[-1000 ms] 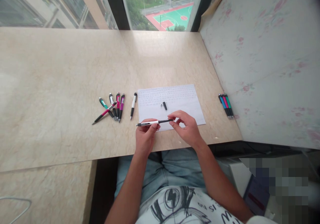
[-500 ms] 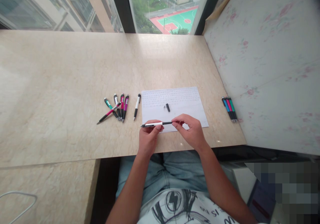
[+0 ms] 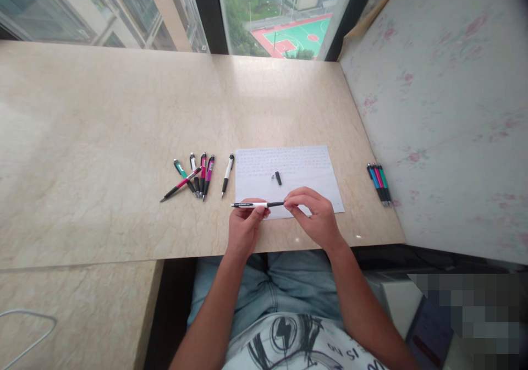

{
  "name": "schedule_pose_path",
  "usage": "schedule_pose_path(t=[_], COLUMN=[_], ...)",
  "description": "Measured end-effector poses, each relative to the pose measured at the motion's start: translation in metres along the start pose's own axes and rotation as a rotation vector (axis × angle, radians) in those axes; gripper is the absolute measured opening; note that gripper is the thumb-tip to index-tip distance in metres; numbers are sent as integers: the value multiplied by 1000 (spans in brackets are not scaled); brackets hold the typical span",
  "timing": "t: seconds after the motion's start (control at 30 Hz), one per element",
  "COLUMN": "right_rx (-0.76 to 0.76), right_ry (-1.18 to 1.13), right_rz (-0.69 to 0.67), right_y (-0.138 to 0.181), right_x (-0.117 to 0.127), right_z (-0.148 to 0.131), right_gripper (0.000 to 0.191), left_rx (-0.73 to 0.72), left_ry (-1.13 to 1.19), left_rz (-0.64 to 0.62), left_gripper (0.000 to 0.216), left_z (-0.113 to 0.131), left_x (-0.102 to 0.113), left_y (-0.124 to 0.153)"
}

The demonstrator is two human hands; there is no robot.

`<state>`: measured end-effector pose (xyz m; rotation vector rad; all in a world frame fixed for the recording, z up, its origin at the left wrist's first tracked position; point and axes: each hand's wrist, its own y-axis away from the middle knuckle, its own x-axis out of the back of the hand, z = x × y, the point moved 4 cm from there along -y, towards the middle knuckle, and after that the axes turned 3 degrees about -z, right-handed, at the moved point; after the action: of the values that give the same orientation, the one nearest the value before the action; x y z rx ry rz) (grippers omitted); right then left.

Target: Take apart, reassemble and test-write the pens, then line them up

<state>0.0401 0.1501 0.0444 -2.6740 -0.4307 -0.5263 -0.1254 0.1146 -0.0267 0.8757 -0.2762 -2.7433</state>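
A white pen barrel with a black clip (image 3: 247, 205) lies level across the fingers of my left hand (image 3: 244, 228), which is closed on it. From its right end sticks a thin dark part (image 3: 275, 204), and my right hand (image 3: 315, 216) pinches the far tip of that between thumb and forefinger. Beneath both hands is a sheet of paper (image 3: 289, 161) with rows of handwriting on its upper part. A black rubber grip (image 3: 278, 178) rests on the sheet, with a tiny metallic tip piece (image 3: 272, 177) just left of it.
Left of the paper lies a white pen (image 3: 227, 176). Farther left is a loose group of several coloured pens (image 3: 202, 177), one lying across others. Several pens in a row (image 3: 378, 185) lie by the papered wall (image 3: 433, 111) at right. A window borders the counter's back.
Both hands keep their hold on the pen and its thin dark part, with hardly any movement. The whole view has shifted slightly.
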Motion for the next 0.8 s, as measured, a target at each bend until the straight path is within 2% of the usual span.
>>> schedule_pose_path(t=[0.3,0.53,0.63,0.8], right_rx=[34,26,-21,-250], right_ry=[103,213,264,312], right_rz=[21,44,95,188], right_y=[2,6,13,27], right_x=[8,29,40,42], right_z=[-11,-21,-10,30], right_gripper=[16,16,13,14], left_rx=[9,13,9,7], left_ry=[76,106,114,130], left_rz=[-8,8,12,-2], left_gripper=[18,18,18,16], left_z=[-1,-1,0,-2], left_x=[2,4,4,4], left_y=[-2,-2,-2,-2])
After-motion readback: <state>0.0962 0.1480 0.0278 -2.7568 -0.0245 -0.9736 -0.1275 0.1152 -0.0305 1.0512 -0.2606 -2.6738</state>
